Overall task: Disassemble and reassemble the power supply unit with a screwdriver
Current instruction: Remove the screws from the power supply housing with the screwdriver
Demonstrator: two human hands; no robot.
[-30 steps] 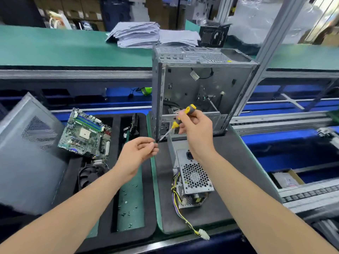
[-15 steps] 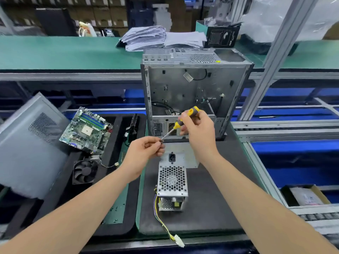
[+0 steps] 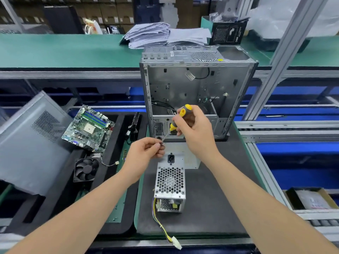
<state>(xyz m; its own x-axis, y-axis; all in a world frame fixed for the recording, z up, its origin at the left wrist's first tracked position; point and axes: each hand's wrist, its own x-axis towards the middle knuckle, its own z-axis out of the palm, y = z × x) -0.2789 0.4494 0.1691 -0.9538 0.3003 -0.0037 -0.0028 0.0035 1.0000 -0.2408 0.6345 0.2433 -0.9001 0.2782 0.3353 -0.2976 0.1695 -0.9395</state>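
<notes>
The silver power supply unit [image 3: 170, 182] lies on the dark mat [image 3: 211, 208] in front of me, its honeycomb grille up and its yellow wires [image 3: 161, 226] trailing toward the near edge. Above it my right hand [image 3: 198, 132] grips a yellow-and-grey screwdriver [image 3: 180, 116], its shaft slanting down-left. My left hand [image 3: 146, 153] pinches at the screwdriver's tip; what is between the fingers is too small to tell. Behind both hands the open metal computer case [image 3: 198, 85] stands upright.
Left of the mat a black foam tray [image 3: 113, 180] holds a motherboard [image 3: 89, 129] and a black fan [image 3: 86, 170]. A grey side panel [image 3: 31, 143] leans at far left. Papers [image 3: 165, 34] lie on the green bench behind. A cardboard box [image 3: 311, 198] sits lower right.
The view has shifted so the case and power supply sit more central. Both hands stay together, left fingers at the screwdriver tip, and have lowered slightly toward the power supply.
</notes>
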